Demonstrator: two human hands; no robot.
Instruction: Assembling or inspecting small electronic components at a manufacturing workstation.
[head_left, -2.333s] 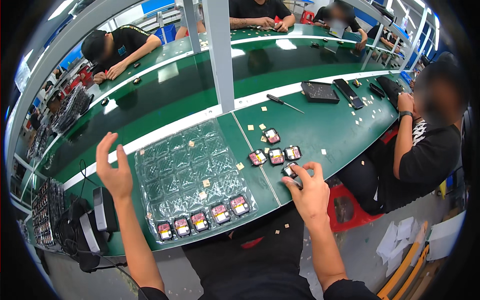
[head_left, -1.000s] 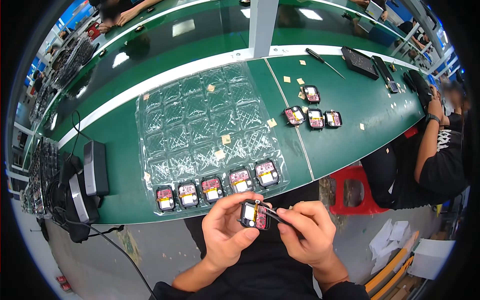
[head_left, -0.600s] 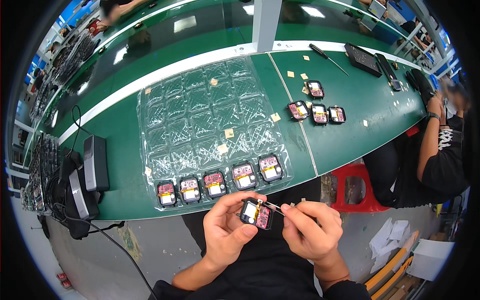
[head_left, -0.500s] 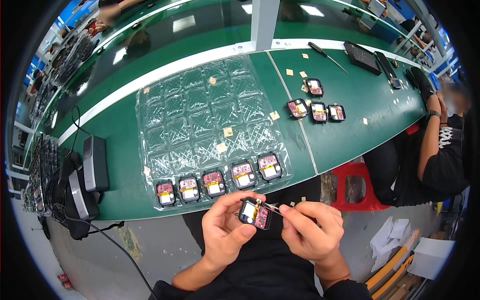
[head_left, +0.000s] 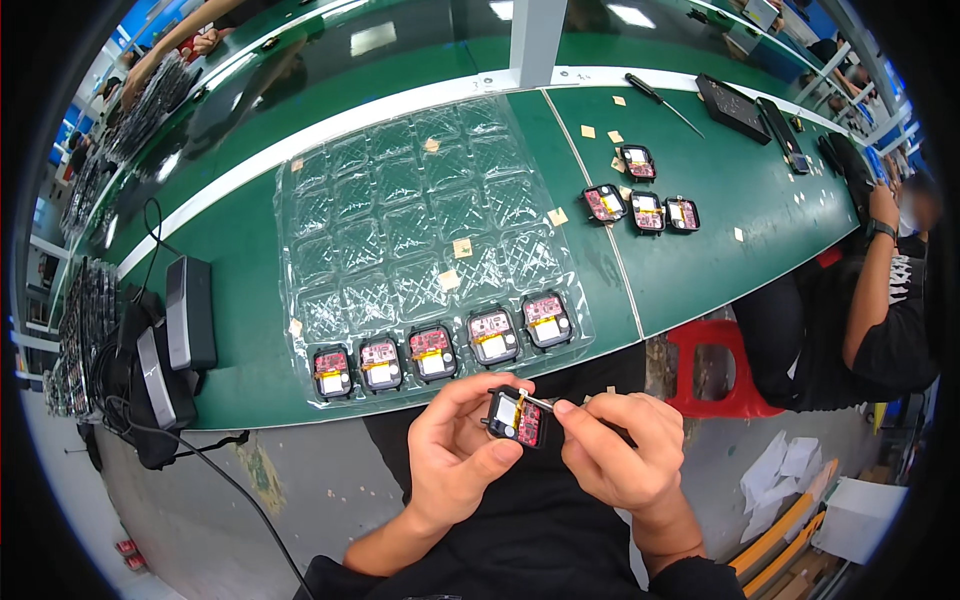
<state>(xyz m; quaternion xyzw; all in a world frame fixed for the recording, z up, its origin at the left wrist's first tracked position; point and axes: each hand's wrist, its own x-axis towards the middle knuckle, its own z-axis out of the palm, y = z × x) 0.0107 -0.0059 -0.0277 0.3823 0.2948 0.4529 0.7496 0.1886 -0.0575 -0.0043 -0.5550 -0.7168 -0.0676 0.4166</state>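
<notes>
The left hand [head_left: 458, 458] grips the unit [head_left: 518, 417] by its edges between thumb and fingers, in front of the worktop [head_left: 700, 280] and above the person's lap. The unit's open side faces up, showing a red board and a white block in a black frame. The right hand [head_left: 632, 452] pinches a slim tool [head_left: 537, 402], its tip at the unit's upper edge beside a small white part; whether they touch is too fine to tell. The right fingers hide most of the tool, and the left thumb and fingers cover parts of the unit's rim.

Just beyond the hands lies a clear tray [head_left: 385, 217], its nearest row holding five units [head_left: 432, 352]. Tan squares [head_left: 461, 248] lie scattered over the tray's pockets and rim. To its right, four units [head_left: 648, 212] sit in a cluster, with more such squares near them; farther off are a screwdriver [head_left: 650, 90] and a black box [head_left: 733, 108]. A grey post [head_left: 537, 45] rises at the far edge. On the left stand grey devices [head_left: 190, 312] with a cable [head_left: 255, 497]; on the right, a red stool [head_left: 745, 402] and a co-worker's arm [head_left: 868, 300].
</notes>
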